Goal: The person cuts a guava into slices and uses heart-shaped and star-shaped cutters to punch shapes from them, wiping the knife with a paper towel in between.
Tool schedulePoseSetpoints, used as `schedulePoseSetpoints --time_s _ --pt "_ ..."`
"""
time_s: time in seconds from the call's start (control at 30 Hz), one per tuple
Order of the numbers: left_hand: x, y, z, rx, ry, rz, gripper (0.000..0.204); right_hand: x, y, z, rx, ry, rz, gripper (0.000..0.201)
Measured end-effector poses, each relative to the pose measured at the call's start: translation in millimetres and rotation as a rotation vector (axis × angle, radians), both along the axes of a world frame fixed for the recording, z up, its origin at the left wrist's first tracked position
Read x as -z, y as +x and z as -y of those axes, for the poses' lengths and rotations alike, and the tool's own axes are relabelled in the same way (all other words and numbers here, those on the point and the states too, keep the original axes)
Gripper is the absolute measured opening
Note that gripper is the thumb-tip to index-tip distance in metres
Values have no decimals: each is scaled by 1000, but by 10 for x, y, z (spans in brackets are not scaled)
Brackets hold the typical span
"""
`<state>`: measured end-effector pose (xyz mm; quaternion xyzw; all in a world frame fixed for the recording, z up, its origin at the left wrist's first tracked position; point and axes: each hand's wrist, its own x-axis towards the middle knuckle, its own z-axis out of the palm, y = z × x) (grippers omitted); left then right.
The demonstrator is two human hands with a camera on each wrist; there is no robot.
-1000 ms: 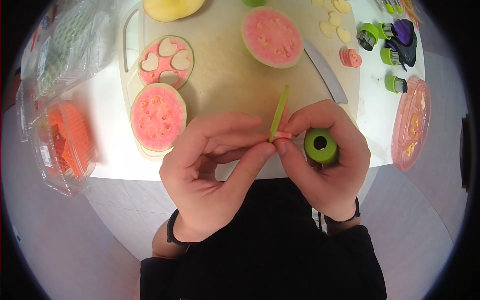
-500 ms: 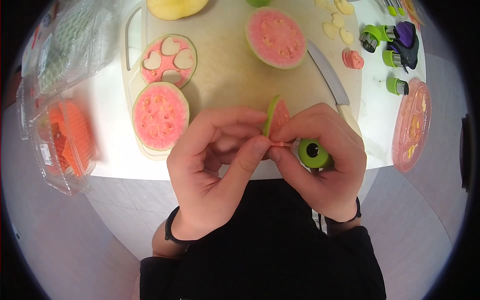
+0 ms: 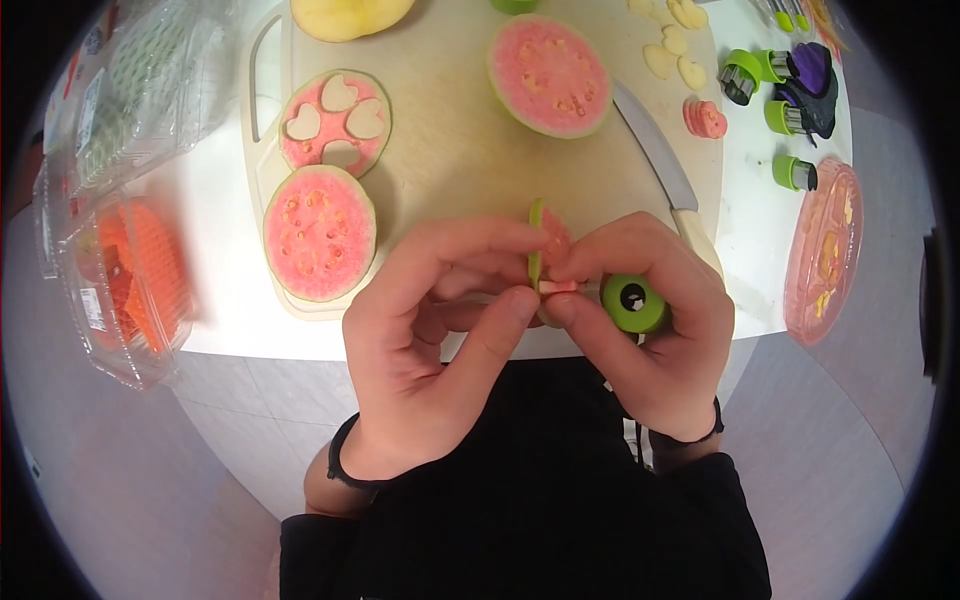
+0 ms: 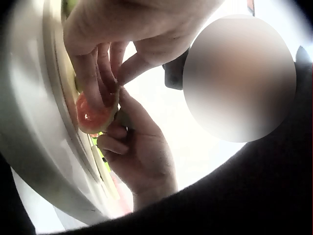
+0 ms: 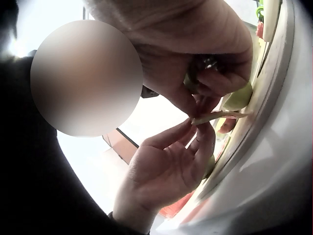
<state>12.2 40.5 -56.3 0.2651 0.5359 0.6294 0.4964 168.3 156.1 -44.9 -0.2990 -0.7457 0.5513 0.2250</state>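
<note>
Held on edge over the near side of the cutting board is a thin pink guava slice [image 3: 537,235] with a green rim. My left hand [image 3: 425,345] pinches it between thumb and fingers. At its near edge, the thumb and index finger of my right hand [image 3: 670,325] pinch a small pink guava piece [image 3: 560,287]. The same hand keeps a green-ringed cutter [image 3: 635,303] tucked in its curled fingers. In the left wrist view, the slice's pink face [image 4: 90,118] shows beside the fingers; the right wrist view has it nearly edge-on [image 5: 220,116].
On the board [image 3: 430,110] lie a whole guava round [image 3: 320,232], one with heart-shaped holes [image 3: 312,152], a guava half [image 3: 550,75] and a knife [image 3: 655,145]. Pale hearts [image 3: 674,42], stacked pink cutouts [image 3: 706,119], more cutters [image 3: 795,172] and a pink dish [image 3: 825,250] are rightward; clear plastic boxes [image 3: 130,280] left.
Both hands have shifted slightly, staying together. The guava slice has turned, first showing more of its pink face, then swinging back nearly edge-on. The cutter has tilted in my right hand.
</note>
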Motion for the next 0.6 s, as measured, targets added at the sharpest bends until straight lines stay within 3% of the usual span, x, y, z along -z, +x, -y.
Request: schedulePoseSetpoints --time_s 0.1,0.4,0.6 --pt "-46 1 -17 -3 -55 -73 37 25 14 26 40 -82 -4 19" --pt "-28 18 -26 -20 -66 31 40 35 12 38 50 -216 -40 18" --pt "-31 24 15 3 -71 -133 49 27 -20 38 72 -308 -67 18"
